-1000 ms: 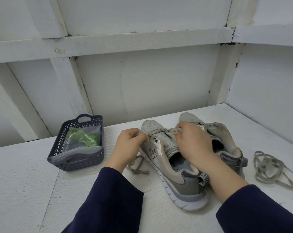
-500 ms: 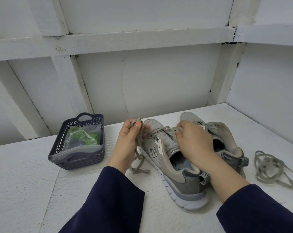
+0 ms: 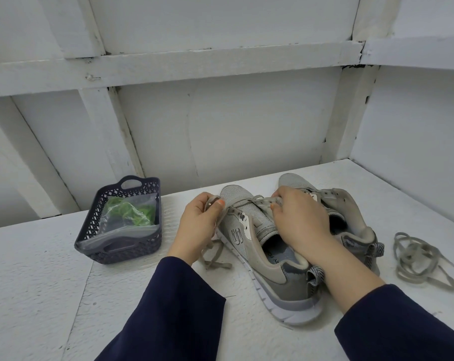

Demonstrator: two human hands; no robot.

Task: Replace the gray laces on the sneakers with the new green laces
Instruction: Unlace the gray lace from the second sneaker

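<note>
Two gray sneakers lie side by side on the white table, toes pointing away. The near sneaker still carries a gray lace through its front eyelets, with a loose end trailing onto the table. My left hand pinches that lace just left of the toe. My right hand rests over the shoe's tongue and pinches the lace at the right eyelets. The far sneaker has bare eyelets. A removed gray lace lies coiled at the right. Green laces sit in a clear bag.
The bag lies inside a dark purple plastic basket left of the shoes. White wall panels and beams close the back and the right side. The table stretches bare to the near left.
My left hand rose with the lace beside the toe, then stayed about there. My right hand stays on the tongue; the view has drifted a little.
</note>
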